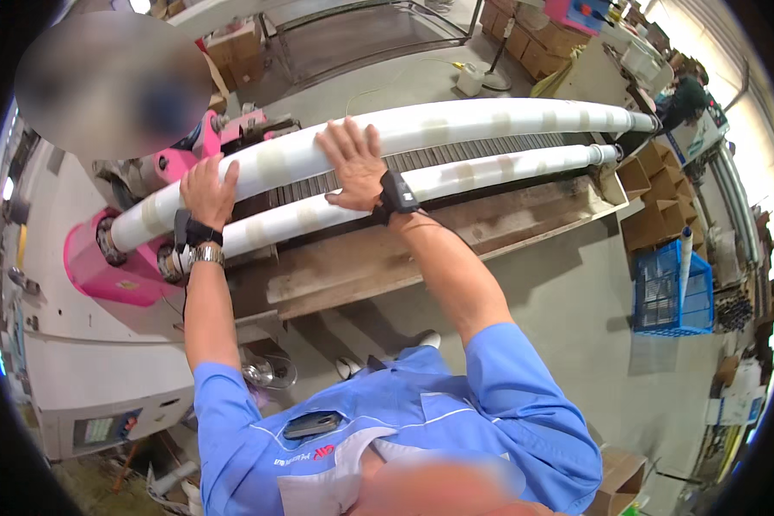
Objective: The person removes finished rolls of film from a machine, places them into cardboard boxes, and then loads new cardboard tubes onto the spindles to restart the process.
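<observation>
Two long white rolls span a machine side by side. My left hand lies on the near-left stretch of the far roll, its fingers stretched out and thumb apart. Farther right, my right hand rests with spread fingers; its fingertips reach the far roll while its palm is over the near roll. Pale tan bands show at intervals along both rolls. Their left ends sit in dark round chucks on a pink housing. Both wrists carry black strapped devices, and a metal watch is on my left wrist.
Slatted dark bars run between the rolls. A worn wooden board lies along the near side. A blue plastic crate and cardboard boxes stand at the right. A white control cabinet is at the lower left.
</observation>
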The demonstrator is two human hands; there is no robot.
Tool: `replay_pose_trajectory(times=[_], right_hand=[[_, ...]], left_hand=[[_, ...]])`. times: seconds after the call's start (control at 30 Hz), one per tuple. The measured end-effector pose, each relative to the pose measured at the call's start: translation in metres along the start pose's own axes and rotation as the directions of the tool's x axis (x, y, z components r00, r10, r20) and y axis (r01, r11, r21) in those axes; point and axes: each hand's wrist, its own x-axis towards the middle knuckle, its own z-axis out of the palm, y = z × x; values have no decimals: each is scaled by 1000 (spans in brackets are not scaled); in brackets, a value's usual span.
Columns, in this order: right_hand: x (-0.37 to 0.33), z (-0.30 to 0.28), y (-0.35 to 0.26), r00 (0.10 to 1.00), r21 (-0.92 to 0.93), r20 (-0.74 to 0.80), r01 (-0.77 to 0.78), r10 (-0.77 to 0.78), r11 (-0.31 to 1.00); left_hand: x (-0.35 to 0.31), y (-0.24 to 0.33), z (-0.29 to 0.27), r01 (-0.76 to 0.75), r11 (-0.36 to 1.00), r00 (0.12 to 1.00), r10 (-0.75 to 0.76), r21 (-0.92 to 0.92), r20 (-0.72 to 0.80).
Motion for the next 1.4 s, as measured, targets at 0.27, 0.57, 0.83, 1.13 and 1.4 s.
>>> replay_pose_trajectory(times=[0.27, 0.57, 0.83, 1.13, 1.4], right_hand=[[-203, 78, 34, 977, 506, 213, -89, -24, 858], [-668, -17, 103, -43, 101, 606, -986, 794, -130], [-768, -30, 104, -409, 368, 526, -681, 746, -633], [-932, 100, 112, -155, 49, 713, -962, 683, -269], [-773, -111, 476, -312, 384, 573, -715, 758, -584]], left_hand=[[-17, -9, 15, 418, 843, 891, -453, 339, 26], [-101, 113, 82, 770, 98, 507, -694, -630, 511], [15, 322, 156, 149, -762, 686, -380, -630, 621], [36, 347, 114, 25, -206, 252, -946, -978, 205], [66, 465, 167, 70, -244, 281, -925, -967, 254]])
